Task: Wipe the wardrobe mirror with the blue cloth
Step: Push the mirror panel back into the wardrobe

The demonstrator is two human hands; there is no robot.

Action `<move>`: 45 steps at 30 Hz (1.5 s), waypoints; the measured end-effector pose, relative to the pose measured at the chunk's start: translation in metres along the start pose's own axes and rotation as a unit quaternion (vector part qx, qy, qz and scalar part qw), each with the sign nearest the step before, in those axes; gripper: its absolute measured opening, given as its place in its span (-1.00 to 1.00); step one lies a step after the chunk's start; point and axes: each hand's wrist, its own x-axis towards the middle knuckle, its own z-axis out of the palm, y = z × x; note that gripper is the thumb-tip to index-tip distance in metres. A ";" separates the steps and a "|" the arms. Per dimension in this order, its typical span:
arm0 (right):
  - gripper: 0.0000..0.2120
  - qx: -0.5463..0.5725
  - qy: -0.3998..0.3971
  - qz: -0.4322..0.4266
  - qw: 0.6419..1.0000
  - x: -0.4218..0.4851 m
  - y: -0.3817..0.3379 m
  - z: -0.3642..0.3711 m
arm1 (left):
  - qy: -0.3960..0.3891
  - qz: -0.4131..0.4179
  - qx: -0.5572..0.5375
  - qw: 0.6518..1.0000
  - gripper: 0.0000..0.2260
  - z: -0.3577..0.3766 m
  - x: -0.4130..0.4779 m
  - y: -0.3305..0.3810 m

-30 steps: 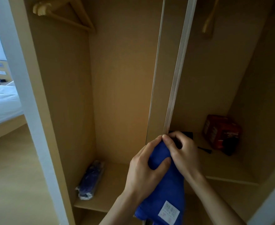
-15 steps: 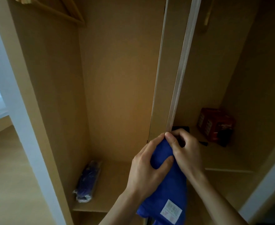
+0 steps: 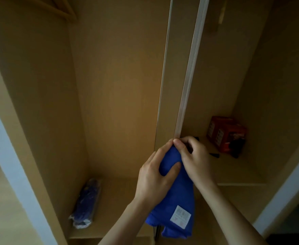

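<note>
Together, left hand (image 3: 154, 181) and right hand (image 3: 193, 157) around blue cloth (image 3: 176, 206)

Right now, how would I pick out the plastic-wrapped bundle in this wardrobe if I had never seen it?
Look into the open wooden wardrobe, left of its upright divider. On the low shelf there, against the left wall, lies the plastic-wrapped bundle. It is dark blue under clear wrap, unlike the bare blue cloth or the red box on the right.
</note>
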 end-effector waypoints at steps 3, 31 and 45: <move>-0.82 -0.004 0.002 -0.003 1.000 0.014 0.009 0.005 | 0.005 -0.005 0.009 1.000 -0.48 0.003 0.013 -0.007; -0.56 -0.157 0.031 -0.008 0.987 0.112 0.053 0.040 | 0.014 -0.058 0.063 0.996 -0.51 0.020 0.104 -0.059; -0.47 -0.160 0.006 0.000 0.987 0.125 0.063 0.044 | 0.008 -0.069 0.064 0.995 -0.48 0.022 0.115 -0.061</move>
